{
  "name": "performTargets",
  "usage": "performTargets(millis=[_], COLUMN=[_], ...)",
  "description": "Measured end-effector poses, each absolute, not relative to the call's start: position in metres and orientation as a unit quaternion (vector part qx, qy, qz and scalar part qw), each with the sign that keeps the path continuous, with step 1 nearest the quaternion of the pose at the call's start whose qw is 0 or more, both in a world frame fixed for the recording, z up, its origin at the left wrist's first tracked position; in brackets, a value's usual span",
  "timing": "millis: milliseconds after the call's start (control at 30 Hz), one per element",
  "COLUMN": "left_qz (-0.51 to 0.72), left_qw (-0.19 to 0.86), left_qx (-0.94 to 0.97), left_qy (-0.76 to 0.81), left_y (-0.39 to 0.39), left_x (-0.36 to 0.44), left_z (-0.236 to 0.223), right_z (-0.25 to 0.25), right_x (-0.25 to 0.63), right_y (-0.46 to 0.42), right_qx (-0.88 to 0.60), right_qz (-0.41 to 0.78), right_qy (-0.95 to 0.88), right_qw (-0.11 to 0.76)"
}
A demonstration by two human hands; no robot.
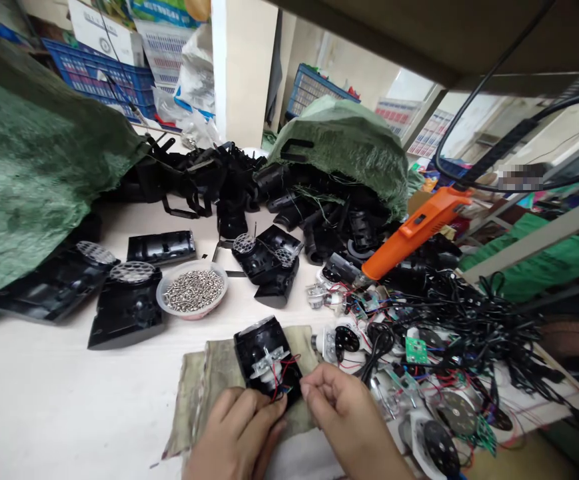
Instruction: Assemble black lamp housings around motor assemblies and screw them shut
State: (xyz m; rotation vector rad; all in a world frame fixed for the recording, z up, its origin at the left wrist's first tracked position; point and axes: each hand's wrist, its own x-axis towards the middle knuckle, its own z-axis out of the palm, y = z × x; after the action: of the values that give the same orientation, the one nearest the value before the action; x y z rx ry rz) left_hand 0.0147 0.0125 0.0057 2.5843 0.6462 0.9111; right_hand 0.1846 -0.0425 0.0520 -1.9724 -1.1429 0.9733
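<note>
One black plastic housing [264,353], fitted with red and blue wires [280,381], resting on one folded cloth [214,380]; the left hand [234,433] grips its lower edge. One right hand [349,413], fingers pinched together beside the wires, hold unclear. Also on the white table [44,373]: one bowl of steel screws [192,290], one orange hot-glue gun [414,233], four mesh discs [132,272], one heap of black cables [469,320].

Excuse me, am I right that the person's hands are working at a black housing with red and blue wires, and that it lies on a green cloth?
Not quite: the cloth under the black housing is beige, not green, as the head view shows. The left hand and right hand are at the housing, with its red and blue wires.
</note>
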Motion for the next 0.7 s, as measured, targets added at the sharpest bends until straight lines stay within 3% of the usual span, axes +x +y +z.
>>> performTargets(millis=[133,333,533,700], left_qz=[0.324,0.324,0.313,0.312], left_qw=[0.176,0.206,0.219,0.215], left_qx=[0.899,0.888,0.886,0.889], left_qy=[0.235,0.253,0.262,0.258], left_y=[0.013,0.014,0.016,0.018], left_x=[0.015,0.012,0.008,0.01], left_z=[0.006,0.012,0.012,0.014], right_z=[0.05,0.031,0.011,0.011], right_x=[0.176,0.151,0.151,0.158], right_y=[-0.039,-0.05,-0.062,-0.062], right_qx=[-0.688,-0.699,-0.702,-0.719], right_qz=[0.502,0.415,0.293,0.215], right_qy=[-0.29,-0.247,-0.384,-0.499], right_qw=[0.436,0.527,0.524,0.433])
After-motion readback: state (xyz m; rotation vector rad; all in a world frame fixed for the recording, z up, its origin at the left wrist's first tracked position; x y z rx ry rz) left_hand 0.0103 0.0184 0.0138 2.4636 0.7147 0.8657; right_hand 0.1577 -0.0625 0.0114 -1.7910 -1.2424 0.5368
